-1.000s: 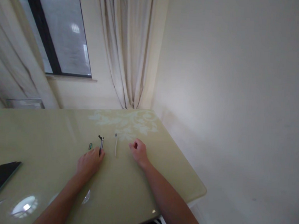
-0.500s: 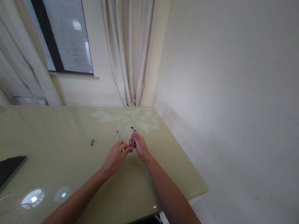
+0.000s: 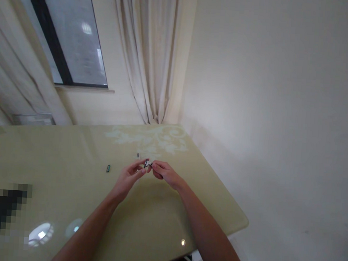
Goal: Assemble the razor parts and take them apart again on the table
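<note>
Between the thumb and fingers of my left hand (image 3: pixel 126 183) is a small, slim dark piece (image 3: pixel 146 163), held upright above the table. A thin dark strip (image 3: pixel 149 165), bent in a curve, runs from that piece to my right hand (image 3: pixel 166 174). My right fingers are closed in a pinch on the strip's other end. Just behind my left fingers lies a thin white thing with a dark tip (image 3: pixel 138 155), mostly hidden by the hand. The exact kind of the held piece is too small to make out.
A small green and black part (image 3: pixel 108 168) lies on the glossy table (image 3: pixel 149 224), left of my hands. Farther left is a dark flat shape (image 3: pixel 1 210), blurred by pixelation. A wall (image 3: pixel 269 133) borders the table's right side; curtains (image 3: pixel 155 57) hang behind.
The slim dark piece has passed from my right hand to my left. My right hand has shifted to the strip's end, and my left hand has opened out around the piece.
</note>
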Demonstrator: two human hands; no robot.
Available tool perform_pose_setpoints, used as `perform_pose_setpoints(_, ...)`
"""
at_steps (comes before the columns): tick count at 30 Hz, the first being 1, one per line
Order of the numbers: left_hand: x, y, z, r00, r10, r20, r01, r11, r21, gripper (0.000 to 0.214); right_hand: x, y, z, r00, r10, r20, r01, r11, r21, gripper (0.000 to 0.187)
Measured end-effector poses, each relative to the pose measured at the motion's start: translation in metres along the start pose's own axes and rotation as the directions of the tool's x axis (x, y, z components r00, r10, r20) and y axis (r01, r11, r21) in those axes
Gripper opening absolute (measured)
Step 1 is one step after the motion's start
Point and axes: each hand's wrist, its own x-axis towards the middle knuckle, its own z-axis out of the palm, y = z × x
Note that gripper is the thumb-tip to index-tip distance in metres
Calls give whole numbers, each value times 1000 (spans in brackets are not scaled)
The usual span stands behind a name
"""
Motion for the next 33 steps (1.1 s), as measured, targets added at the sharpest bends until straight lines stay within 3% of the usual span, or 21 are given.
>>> perform_pose_setpoints(15,-8,8,2,992,18,121,-13,999,-43,59,-11,-17,-5,999,34,41,-26,984,-178,49)
perform_pose_setpoints(21,-6,1,2,994,23,104,-25,999,21,55,-12,-19,-5,999,50,8,-48,976,-213,47)
perform_pose_setpoints(33,-9,-5,2,997,11,82,-7,999,-51,55,-10,-11,-8,999,25,44,-17,985,-171,48)
